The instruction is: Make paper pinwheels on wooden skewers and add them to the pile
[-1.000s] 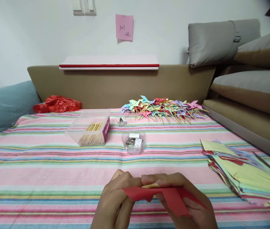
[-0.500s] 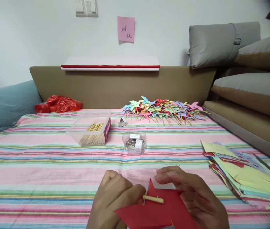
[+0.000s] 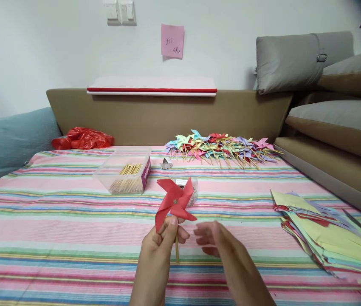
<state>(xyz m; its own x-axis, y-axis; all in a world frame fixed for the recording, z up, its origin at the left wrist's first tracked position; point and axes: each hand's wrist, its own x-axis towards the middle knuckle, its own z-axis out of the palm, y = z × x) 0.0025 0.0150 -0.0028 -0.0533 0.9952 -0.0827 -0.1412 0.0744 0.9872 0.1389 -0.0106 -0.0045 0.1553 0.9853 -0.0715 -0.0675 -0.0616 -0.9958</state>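
A red paper pinwheel (image 3: pixel 176 200) on a thin wooden stick stands upright in front of me, its blades facing my view and a small metal pin at the centre. My left hand (image 3: pixel 165 238) is closed round the stick just below the blades, and the stick's lower end pokes out beneath the fingers. To the right of the pinwheel, my right hand (image 3: pixel 210 240) is apart from it, fingers held out and slightly blurred, with nothing in them. Behind the pinwheel, a clear round tub (image 3: pixel 194 193) of small metal pins is partly hidden.
A clear plastic box (image 3: pixel 104 172) of wooden sticks sits left of centre, with a small metallic piece (image 3: pixel 166 163) nearby. Finished pinwheels (image 3: pixel 221 146) are heaped at the back. Coloured paper sheets (image 3: pixel 330 238) are stacked at right. A red plastic bag (image 3: pixel 83 138) lies back left.
The pinwheel has been raised and turned upright, blades toward me, by my left hand on its stick. My right hand has let go of the paper and moved left, slightly away from it.
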